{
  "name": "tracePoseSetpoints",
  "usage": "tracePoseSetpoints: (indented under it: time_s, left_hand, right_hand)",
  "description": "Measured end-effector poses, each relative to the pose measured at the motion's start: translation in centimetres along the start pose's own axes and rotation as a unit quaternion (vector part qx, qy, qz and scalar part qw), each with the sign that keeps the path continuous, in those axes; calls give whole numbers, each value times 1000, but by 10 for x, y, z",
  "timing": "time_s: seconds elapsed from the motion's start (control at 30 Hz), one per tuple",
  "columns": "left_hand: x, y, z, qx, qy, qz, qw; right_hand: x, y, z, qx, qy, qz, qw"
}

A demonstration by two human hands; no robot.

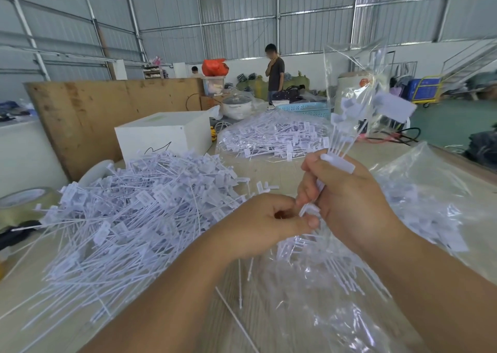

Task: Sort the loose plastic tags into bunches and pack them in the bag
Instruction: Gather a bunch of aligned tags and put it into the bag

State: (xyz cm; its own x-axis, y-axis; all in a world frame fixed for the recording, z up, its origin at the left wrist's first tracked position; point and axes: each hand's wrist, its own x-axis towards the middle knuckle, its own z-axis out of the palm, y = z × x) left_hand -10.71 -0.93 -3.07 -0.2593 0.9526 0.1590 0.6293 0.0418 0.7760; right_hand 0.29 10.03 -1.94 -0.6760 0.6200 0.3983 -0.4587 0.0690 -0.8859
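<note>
Plastic tags (126, 218) lie in a big loose heap along the table's (271, 168) left side. The right hand (347, 199) is clenched round a small bunch of tags (347, 135), held upright above the table's middle, its heads up inside a clear bag (355, 65). The left hand (258, 223) has its fingers curled, pinching the bunch's lower ends just under the right hand. A filled bag (271, 135) rests toward the far edge, beside a white box (164, 135).

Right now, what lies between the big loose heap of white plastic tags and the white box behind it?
Nothing: in the head view the heap reaches the box.
</note>
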Motion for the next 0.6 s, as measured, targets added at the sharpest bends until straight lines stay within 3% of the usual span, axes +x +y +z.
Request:
tracePoseSetpoints:
  time_s: [0.23,0.37,0.6]
  left_hand:
    - [7,-1,0,-41,214,82,973]
    - [5,-2,3,34,152,81,984]
    - [7,-3,5,109,172,27,979]
  right_hand:
    - [4,5,-4,-36,87,50,994]
    - [4,13,-3,-14,109,91,990]
    - [4,15,-3,-7,99,97,990]
